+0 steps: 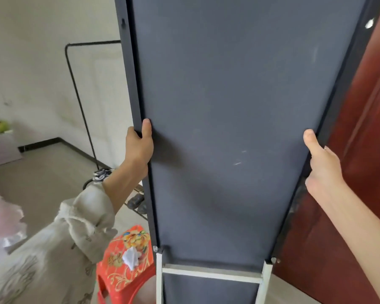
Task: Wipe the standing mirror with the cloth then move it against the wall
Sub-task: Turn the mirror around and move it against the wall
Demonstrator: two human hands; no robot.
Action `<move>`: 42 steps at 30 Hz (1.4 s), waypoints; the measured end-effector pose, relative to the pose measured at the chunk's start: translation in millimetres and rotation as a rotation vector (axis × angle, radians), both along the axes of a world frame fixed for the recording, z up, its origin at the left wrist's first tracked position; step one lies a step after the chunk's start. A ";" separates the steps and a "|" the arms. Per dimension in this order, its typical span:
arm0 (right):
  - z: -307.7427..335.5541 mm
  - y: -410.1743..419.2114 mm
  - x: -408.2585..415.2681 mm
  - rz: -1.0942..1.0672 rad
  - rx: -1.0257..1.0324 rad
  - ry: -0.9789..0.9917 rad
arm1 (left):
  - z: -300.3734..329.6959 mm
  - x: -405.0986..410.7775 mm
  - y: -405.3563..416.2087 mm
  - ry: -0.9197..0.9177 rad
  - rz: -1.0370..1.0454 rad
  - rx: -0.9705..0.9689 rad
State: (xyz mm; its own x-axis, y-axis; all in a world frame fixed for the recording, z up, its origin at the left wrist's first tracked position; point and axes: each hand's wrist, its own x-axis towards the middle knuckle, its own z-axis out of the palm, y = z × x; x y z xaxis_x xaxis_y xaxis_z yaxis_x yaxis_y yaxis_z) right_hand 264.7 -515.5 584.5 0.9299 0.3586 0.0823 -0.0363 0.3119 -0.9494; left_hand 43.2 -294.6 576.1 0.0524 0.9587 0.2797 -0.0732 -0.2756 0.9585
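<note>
Standing mirror (228,128) fills the centre of the frame, seen from its dark grey back panel; the glass side faces away. White stand frame (211,274) is hinged at the panel's lower edge, bottom centre.

Left hand (138,148) grips the mirror's left edge at mid-height: thumb laid flat on the back panel, the other fingers curled round the rim and mostly out of sight. A pale patterned sleeve (75,233) is pushed up the forearm.

Right hand (323,170) holds the right edge at roughly the same height: thumb pressed on the panel pointing up, remaining fingers wrapped behind the frame, hidden. Whether those fingers are together or spread, cannot tell.

Red patterned stool (123,260) at lower left of centre, just beside the mirror's base; a crumpled white cloth (131,256) lies on its seat. Black clothes rail (79,95) stands against the pale wall (31,51), upper left. Dark red door (364,150) runs down the right side, just behind the mirror's right edge.
</note>
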 end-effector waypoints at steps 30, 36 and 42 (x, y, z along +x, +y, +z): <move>-7.9 154.9 -362.5 0.627 0.087 -0.099 | 16.1 -453.7 -68.9 -0.007 0.810 0.045; -10.5 224.3 -435.0 0.626 0.090 -0.096 | 13.1 -523.9 -9.3 -0.011 0.825 0.032; -14.6 289.6 -493.2 0.652 0.109 -0.109 | 3.3 -581.3 48.9 -0.036 0.822 0.071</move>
